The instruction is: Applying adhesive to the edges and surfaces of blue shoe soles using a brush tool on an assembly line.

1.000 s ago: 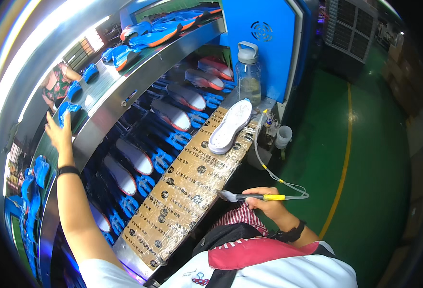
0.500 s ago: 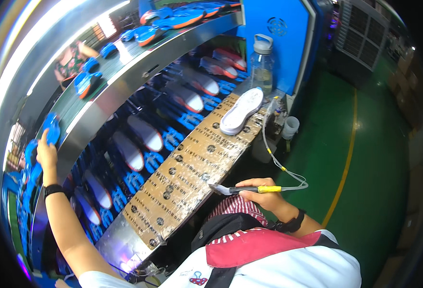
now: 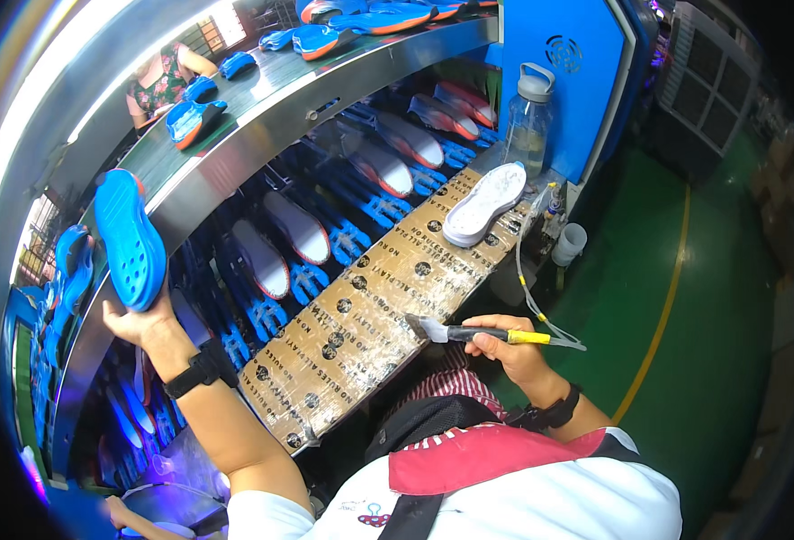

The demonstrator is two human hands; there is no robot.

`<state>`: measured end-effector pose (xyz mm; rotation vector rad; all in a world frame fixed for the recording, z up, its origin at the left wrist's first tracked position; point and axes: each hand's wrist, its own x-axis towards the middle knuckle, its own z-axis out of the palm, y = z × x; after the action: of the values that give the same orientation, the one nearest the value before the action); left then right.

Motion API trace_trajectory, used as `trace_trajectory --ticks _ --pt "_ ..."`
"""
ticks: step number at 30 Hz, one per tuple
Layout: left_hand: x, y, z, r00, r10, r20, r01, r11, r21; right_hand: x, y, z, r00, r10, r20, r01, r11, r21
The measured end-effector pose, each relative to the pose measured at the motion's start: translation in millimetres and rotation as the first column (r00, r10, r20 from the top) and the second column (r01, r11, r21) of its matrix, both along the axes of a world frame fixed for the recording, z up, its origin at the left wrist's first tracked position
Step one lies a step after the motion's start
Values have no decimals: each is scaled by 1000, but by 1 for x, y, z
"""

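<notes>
Here my left hand grips a blue shoe sole by its lower end, holding it upright against the edge of the steel shelf, tread side facing me. My right hand is closed around a brush with a yellow handle, its bristles pointing left over the edge of the cardboard-covered bench. A white sole lies at the bench's far end, just beside a clear water bottle.
</notes>
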<state>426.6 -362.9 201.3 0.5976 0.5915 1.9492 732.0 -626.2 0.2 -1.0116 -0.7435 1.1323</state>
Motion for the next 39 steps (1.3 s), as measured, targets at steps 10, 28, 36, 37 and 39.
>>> trace_trajectory --ticks 10,28,36,37,39 --pt "-23 27 -58 544 -838 -54 797 494 348 -2 -7 0 989 0 -149 0 1000 2" --pt "46 -200 -214 358 -932 66 905 328 -272 -65 51 84 711 -336 618 -25 866 499" --pt "17 -212 -231 516 -838 177 797 394 -457 -105 56 71 588 -208 782 -477 691 543" --pt "12 -209 -231 512 -845 157 807 410 -425 -107 55 71 650 -150 745 -491 664 563" --pt "2 -207 -232 505 -855 117 824 437 -359 -103 57 76 772 -95 629 -433 645 630"
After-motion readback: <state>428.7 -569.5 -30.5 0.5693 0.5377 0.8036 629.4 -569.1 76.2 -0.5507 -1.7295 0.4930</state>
